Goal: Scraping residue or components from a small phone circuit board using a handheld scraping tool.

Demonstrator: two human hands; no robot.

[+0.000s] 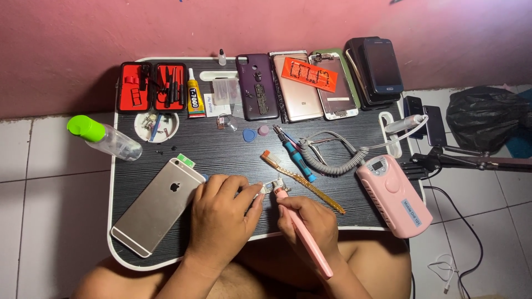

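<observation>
My left hand (224, 213) pinches a small silvery metal phone part (268, 187) against the black lap table (233, 155). My right hand (308, 221) grips a pink pen-shaped tool (310, 243), its tip resting on that part. A silver phone (158, 205) lies face down just left of my left hand. An amber-handled toothbrush (302, 182) lies just beyond the part, right of it.
Along the table's back edge lie several phones and back covers (299, 88), a red-lined tool case (151, 87) and a glue tube (193, 95). A pink device (393, 194) with a coiled grey cord, screwdrivers (296, 158), a small dish (157, 126) and a green-capped bottle (105, 138) sit around.
</observation>
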